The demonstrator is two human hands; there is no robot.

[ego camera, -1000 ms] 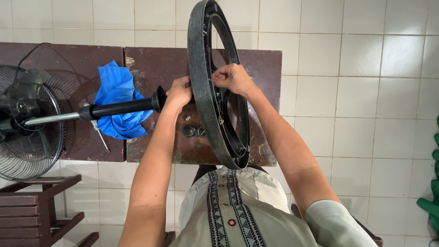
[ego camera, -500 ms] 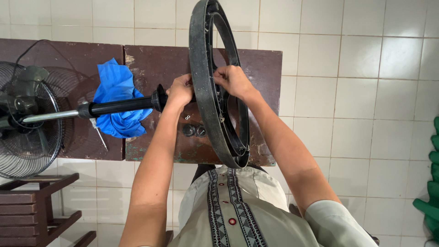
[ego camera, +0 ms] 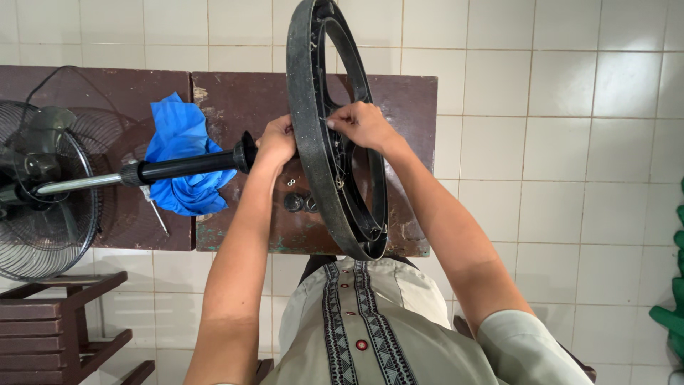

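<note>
A black round fan base (ego camera: 313,142) stands on edge over a worn brown table (ego camera: 399,107). A black and metal fan pole (ego camera: 178,170) runs from it leftward to the fan head (ego camera: 43,185) with its wire grille. My left hand (ego camera: 274,142) grips the base end of the pole, at the base's left face. My right hand (ego camera: 363,122) reaches through the base's open ring from the right, fingers pinched at the hub; what they pinch is too small to tell.
A crumpled blue cloth (ego camera: 182,153) lies on the table under the pole, with a screwdriver (ego camera: 153,210) by it. Two dark small caps (ego camera: 303,204) and screws lie near the base. A wooden bench (ego camera: 57,321) stands lower left. Green objects (ego camera: 673,285) at the right edge.
</note>
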